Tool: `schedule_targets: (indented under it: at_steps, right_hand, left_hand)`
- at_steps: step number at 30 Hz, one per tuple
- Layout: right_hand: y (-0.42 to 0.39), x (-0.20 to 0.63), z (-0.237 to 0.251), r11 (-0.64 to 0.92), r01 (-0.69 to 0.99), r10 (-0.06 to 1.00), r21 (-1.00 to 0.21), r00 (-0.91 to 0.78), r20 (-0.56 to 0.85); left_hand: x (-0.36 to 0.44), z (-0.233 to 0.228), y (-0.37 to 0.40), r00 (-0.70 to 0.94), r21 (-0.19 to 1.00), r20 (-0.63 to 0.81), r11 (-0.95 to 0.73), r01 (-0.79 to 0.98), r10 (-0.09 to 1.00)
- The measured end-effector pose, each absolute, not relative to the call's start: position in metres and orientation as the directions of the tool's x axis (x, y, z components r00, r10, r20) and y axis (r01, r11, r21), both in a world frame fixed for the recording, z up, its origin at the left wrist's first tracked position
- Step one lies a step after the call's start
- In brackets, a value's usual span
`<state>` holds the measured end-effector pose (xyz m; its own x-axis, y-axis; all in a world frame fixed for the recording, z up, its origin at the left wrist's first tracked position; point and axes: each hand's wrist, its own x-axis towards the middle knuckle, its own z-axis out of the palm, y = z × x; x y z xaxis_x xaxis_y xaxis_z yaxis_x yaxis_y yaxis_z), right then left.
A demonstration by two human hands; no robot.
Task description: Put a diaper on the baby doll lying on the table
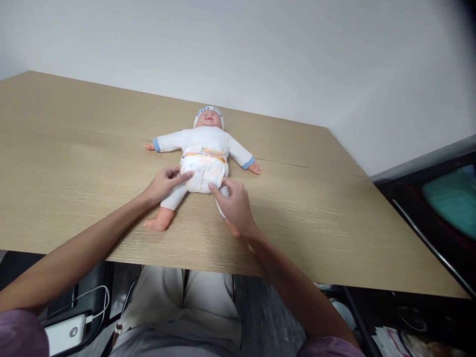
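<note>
A baby doll (204,141) in a white suit and cap lies on its back on the wooden table (74,163), arms spread, head toward the wall. It wears a white diaper (205,171) with an orange waistband. My left hand (164,182) rests on the doll's left-side thigh, fingertips touching the diaper's edge. My right hand (235,203) covers the doll's other leg, with thumb and finger pinching the diaper's lower edge. One bare doll foot (156,224) shows below my left hand.
A plain white wall stands behind the table. To the right sits a dark cabinet with a teal object (451,198). Below the table's front edge are my lap, a white power bank with cable (65,334) and some papers on the floor (405,342).
</note>
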<state>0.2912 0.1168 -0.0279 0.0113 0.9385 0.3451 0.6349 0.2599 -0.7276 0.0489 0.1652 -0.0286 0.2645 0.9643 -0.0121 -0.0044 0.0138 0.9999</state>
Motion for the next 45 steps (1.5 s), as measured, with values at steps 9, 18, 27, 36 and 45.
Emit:
schedule_targets:
  at_steps: [9,18,27,36,45]
  right_hand:
    - [0.115,0.289,-0.034,0.306,0.7,0.889,-0.645,0.031,0.456]
    - [0.104,0.303,-0.036,0.319,0.704,0.906,-0.635,-0.03,0.422]
    - [0.128,0.337,-0.027,0.388,0.505,0.899,-0.771,-0.022,0.438]
    - [0.247,0.369,-0.069,0.248,0.928,0.803,-0.277,-0.037,0.595]
    - [0.274,0.381,-0.08,0.178,0.947,0.833,-0.269,0.001,0.554]
  left_hand:
    - [0.048,-0.027,0.161,0.288,0.997,-0.029,0.048,-0.061,0.957]
    - [0.044,-0.022,0.138,0.252,0.99,-0.01,0.044,-0.132,0.968]
    - [0.019,-0.018,0.155,0.125,0.908,0.195,-0.227,0.353,0.973]
    - [0.007,-0.046,0.26,0.109,0.316,0.519,-0.309,0.897,0.848]
    - [0.008,-0.05,0.301,0.129,0.283,0.445,-0.275,0.919,0.886]
